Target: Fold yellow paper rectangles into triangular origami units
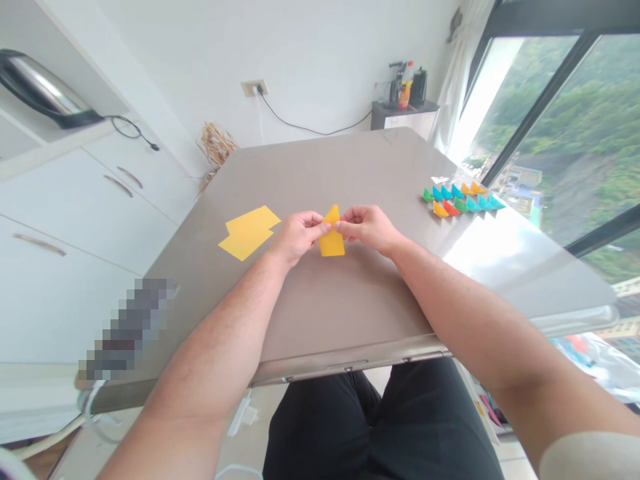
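Observation:
A small piece of yellow paper (333, 245), folded to a point at its top, stands upright between my hands over the middle of the table. My left hand (299, 235) pinches its left edge with thumb and fingers. From the other side, my right hand (369, 229) pinches the right edge near the peak. Both thumbs press on the face toward me; the fingers behind the paper are partly hidden. Just left of my left hand lie flat yellow paper sheets (247, 235), overlapping each other.
Two rows of small folded paper boats (461, 206) in several colours sit on the table (320, 167) at the right, near the window. A blurred-out dark object (127, 327) lies along the left edge. A bottle (405, 90) stands on a cabinet behind.

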Demonstrator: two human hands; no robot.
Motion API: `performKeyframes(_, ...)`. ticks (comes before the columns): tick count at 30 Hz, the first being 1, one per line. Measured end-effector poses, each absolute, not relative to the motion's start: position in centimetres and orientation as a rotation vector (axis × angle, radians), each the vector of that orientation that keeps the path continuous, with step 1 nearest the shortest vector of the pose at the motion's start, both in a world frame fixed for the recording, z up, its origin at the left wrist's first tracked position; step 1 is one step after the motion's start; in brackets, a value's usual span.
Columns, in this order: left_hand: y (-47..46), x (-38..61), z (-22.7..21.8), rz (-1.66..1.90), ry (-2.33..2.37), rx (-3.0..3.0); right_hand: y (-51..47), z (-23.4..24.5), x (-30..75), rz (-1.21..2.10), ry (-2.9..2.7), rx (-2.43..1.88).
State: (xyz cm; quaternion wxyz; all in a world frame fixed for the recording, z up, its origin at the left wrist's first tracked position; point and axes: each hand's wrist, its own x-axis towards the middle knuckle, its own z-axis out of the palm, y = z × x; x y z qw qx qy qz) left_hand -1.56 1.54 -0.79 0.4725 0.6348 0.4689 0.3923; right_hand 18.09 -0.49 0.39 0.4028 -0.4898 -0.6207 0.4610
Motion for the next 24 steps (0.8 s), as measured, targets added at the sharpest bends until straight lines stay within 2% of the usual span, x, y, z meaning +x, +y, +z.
performKeyframes(3,1.5,-1.3,-0.9,1.063,1.16,1.468,-0.3,-0.1,18.0,1.147,-1.645,-1.282)
performKeyframes(10,1.0,-0.7,-0.9,0.959,1.13,1.401,-0.2,0.0,18.3,1.093,-1.643,-1.335)
performKeyframes(19,1.9,-1.4,-0.9,1.051,1.135,1.028,0.1,-0.4,18.7,1.285,-1.644,-0.829)
performKeyframes(24,1.9,-1.4,-0.9,1.028,1.096,0.965,0.3,-0.9,18.5,1.112,-1.794,-0.848)
